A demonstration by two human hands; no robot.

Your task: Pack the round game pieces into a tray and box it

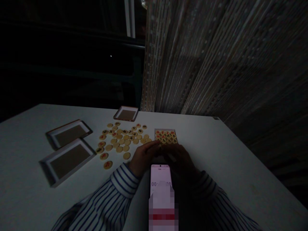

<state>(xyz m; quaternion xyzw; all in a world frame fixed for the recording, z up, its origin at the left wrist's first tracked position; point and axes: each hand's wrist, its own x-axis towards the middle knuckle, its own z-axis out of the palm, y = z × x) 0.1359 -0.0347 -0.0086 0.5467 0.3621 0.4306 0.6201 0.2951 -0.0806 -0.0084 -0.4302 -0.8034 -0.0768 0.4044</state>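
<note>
A small box (165,129) holds rows of round Chinese chess pieces (168,136), with red and dark characters facing up. My left hand (143,157) reaches to its near left corner, fingers close together and bent inward. My right hand (179,158), in deep shadow, curls over the near right part. The fingertips of both hands nearly meet over the box's near side, which they cover. Whatever lies between the fingers is hidden. Left of the box, many loose chess pieces (119,136) are scattered on the white table (216,166), some face up, others showing blank sides.
Below my hands lies a phone (160,175) with a lit timer screen, partly blurred out. Two shallow trays, one nearer (69,162) and one behind (69,134), are at left. A smaller tray (126,114) sits at the far edge. A string curtain (183,64) hangs behind the table.
</note>
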